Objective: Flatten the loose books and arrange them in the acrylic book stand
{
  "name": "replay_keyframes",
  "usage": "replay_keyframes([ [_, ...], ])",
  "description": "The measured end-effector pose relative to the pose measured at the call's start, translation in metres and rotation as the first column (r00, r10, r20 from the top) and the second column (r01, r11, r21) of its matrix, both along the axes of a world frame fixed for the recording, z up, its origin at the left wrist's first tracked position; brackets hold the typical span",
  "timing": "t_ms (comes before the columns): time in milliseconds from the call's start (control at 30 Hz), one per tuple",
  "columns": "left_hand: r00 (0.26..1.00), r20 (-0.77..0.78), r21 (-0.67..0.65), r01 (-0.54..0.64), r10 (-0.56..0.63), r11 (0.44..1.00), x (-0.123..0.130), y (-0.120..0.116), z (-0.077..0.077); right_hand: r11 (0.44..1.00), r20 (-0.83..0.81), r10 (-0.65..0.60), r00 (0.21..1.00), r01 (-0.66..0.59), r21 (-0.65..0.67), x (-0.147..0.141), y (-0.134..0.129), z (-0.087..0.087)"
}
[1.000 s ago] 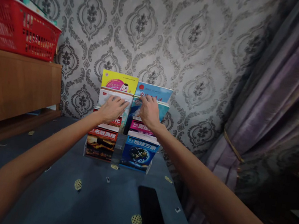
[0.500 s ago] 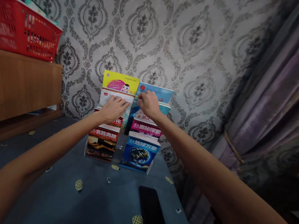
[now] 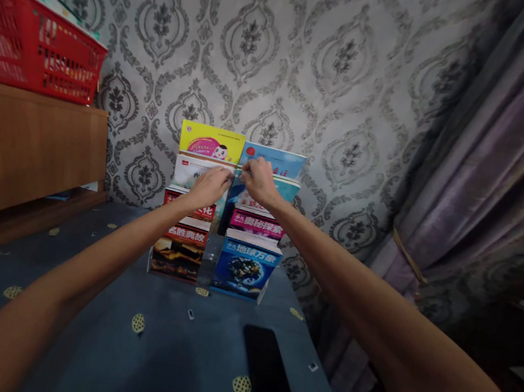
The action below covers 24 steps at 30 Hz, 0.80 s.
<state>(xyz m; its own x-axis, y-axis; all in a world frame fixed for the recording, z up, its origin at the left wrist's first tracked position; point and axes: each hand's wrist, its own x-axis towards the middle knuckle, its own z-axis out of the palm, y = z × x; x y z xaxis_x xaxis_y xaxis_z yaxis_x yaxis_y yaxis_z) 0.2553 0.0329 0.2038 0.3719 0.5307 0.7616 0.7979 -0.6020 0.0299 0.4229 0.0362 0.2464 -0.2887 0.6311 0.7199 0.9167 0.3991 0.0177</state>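
Two columns of upright books stand in a rack with pale side edges (image 3: 263, 291). At the left rear, a yellow book (image 3: 212, 135) rises behind a white-topped book (image 3: 185, 172). My left hand (image 3: 212, 186) is closed at the white book's upper right corner, fingertips partly hidden. My right hand (image 3: 260, 181) pinches the upper left corner of a teal book (image 3: 288, 191), which stands before a light blue book (image 3: 288, 160). Lower in front are red books (image 3: 176, 262), a magenta book (image 3: 257, 225) and a blue globe book (image 3: 246, 271).
A long black object (image 3: 272, 384) lies on the dark blue patterned cloth (image 3: 185, 345). To the left, a red basket (image 3: 40, 45) sits on a wooden cabinet (image 3: 25, 161). Patterned wallpaper (image 3: 286, 58) is behind, and a tied purple-grey curtain (image 3: 470, 165) hangs at the right.
My left hand has slid right along the white book's top to its right corner, its fingers drawing together. My right hand has stayed at the teal book's corner.
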Motion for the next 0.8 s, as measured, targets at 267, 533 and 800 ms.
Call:
replay_keyframes([
  [267, 0.995, 0.096, -0.035, -0.005, 0.009, 0.999, 0.011, 0.001, 0.001, 1.0, 0.016, 0.0, 1.0, 0.0, 0.025, -0.001, -0.005, -0.001],
  [533, 0.994, 0.107, -0.01, 0.013, -0.012, 1.0, 0.003, -0.009, -0.001, 0.993, -0.002, 0.019, 1.0, -0.018, 0.116, -0.004, -0.016, -0.003],
  [800, 0.988, 0.151, -0.054, 0.042, -0.033, 0.998, -0.003, -0.016, -0.001, 0.995, -0.047, 0.011, 0.999, -0.006, 0.104, 0.005, -0.04, -0.001],
])
